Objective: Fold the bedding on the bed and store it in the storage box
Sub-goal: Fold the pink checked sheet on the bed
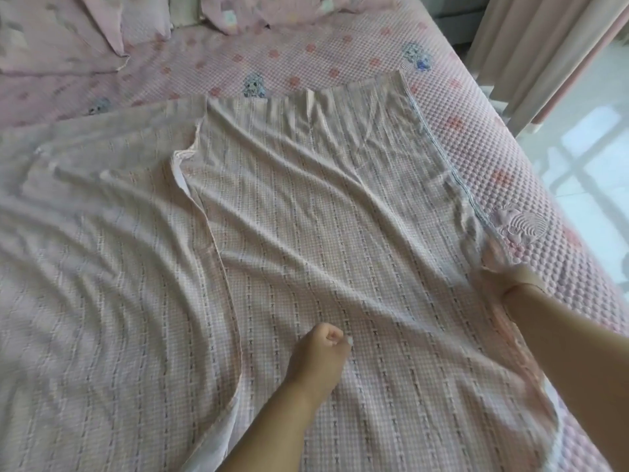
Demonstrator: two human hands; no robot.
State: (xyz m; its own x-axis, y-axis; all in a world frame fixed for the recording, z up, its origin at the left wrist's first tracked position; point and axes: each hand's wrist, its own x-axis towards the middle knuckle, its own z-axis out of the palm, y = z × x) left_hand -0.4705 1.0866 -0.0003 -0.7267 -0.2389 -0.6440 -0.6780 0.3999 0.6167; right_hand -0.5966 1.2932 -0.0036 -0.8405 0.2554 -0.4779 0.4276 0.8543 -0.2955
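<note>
A thin pink checked sheet [306,216] lies spread over the bed, folded over itself, with the upper layer's edge running down the left of centre. My left hand [323,342] rests on the sheet near the middle front, fingers curled into a loose fist with nothing plainly held. My right hand [503,281] is at the sheet's right edge, blurred, its fingers gripping the fabric fold there. No storage box is in view.
A pink bubble-textured mattress cover [476,158] with printed figures lies under the sheet. Pink pillows [272,8] and more pink bedding [61,39] sit at the head. Curtains [531,46] and a bright tiled floor [592,172] are at the right.
</note>
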